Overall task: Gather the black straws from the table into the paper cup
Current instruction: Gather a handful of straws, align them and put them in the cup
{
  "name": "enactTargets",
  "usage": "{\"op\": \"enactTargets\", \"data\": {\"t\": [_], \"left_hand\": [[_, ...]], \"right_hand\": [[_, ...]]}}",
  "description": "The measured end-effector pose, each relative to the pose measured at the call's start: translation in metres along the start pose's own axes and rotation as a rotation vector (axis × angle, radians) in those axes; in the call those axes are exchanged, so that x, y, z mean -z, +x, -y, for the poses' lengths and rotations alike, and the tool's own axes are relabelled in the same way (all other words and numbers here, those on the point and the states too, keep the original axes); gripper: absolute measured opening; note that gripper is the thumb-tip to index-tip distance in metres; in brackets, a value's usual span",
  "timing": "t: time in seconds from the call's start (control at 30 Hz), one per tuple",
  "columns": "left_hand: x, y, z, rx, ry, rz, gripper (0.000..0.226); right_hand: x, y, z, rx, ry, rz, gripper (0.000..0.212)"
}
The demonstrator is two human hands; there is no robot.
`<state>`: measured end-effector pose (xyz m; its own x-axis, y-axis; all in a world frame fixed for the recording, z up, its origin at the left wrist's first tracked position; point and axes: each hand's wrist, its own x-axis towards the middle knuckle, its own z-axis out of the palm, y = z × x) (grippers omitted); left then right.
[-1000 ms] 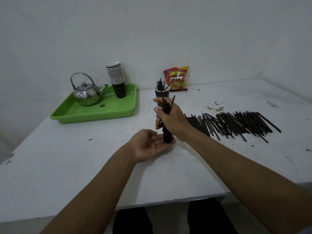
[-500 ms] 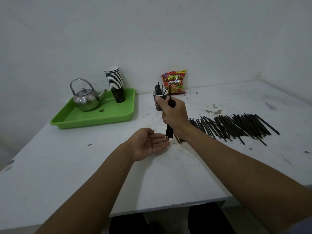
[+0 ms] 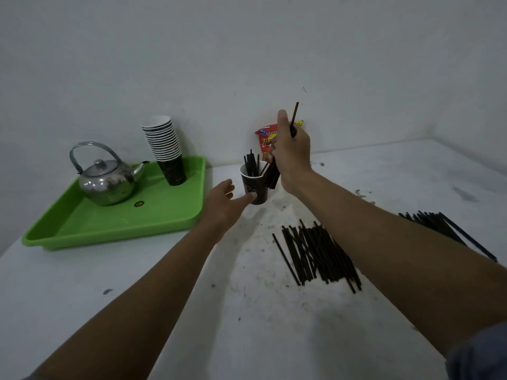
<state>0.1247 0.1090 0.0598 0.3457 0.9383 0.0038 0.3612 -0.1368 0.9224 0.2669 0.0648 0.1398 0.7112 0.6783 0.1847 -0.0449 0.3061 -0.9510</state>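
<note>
We see a wide white table (image 3: 137, 283), scuffed and speckled, set into a pale corner. On its far left lies a bright green plastic tray (image 3: 123, 223), which carries a shiny steel kettle (image 3: 105, 182) with a hoop handle and, behind it, a tall stack of dark paper cups (image 3: 166, 152) with white rims. Against the back wall leans a red and yellow snack packet (image 3: 264, 141), partly hidden by the right hand.

On the table to the right, a loose spread of thin black straws (image 3: 315, 252) lies flat, the right forearm crossing over it, with more showing beyond the arm. A single dark paper cup (image 3: 253, 185) stands upright near the middle back of the table, with several black straws standing in it.

Our right hand (image 3: 292, 154) is raised just beside and above that cup, fingers closed around a bunch of black straws (image 3: 273, 174); the lower ends hang at the rim, one end pokes up past the thumb. Our left hand (image 3: 223, 207) reaches low toward the cup with fingers apart, the thumb tip at the cup's base.
</note>
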Motion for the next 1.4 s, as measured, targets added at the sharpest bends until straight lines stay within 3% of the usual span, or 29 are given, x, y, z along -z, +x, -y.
{"op": "enactTargets", "data": {"t": [0.2,0.4,0.87,1.1,1.17,1.3,1.4], "left_hand": [[-0.016,0.034,0.007,-0.076,0.057,0.030,0.117],[-0.028,0.053,0.014,-0.226,-0.022,0.019,0.076],[-0.031,0.060,0.025,-0.276,-0.049,-0.025,0.070],[-0.033,0.059,0.025,-0.284,-0.022,-0.025,0.067],[-0.033,0.059,0.026,-0.292,-0.017,-0.025,0.067],[-0.033,0.059,0.026,-0.286,-0.016,-0.030,0.068],[-0.033,0.058,0.026,-0.282,-0.009,-0.035,0.068]], "right_hand": [[-0.019,0.030,-0.002,0.016,0.032,-0.045,0.046],[-0.033,0.052,-0.018,0.057,0.017,-0.007,0.042],[-0.029,0.055,-0.054,0.153,-0.426,0.146,0.047],[-0.011,0.043,-0.083,0.069,-0.445,0.193,0.033],[-0.009,0.041,-0.084,0.112,-0.413,0.175,0.030],[-0.009,0.045,-0.069,0.249,-0.380,0.181,0.059],[-0.011,0.047,-0.063,0.307,-0.502,0.228,0.044]]}}
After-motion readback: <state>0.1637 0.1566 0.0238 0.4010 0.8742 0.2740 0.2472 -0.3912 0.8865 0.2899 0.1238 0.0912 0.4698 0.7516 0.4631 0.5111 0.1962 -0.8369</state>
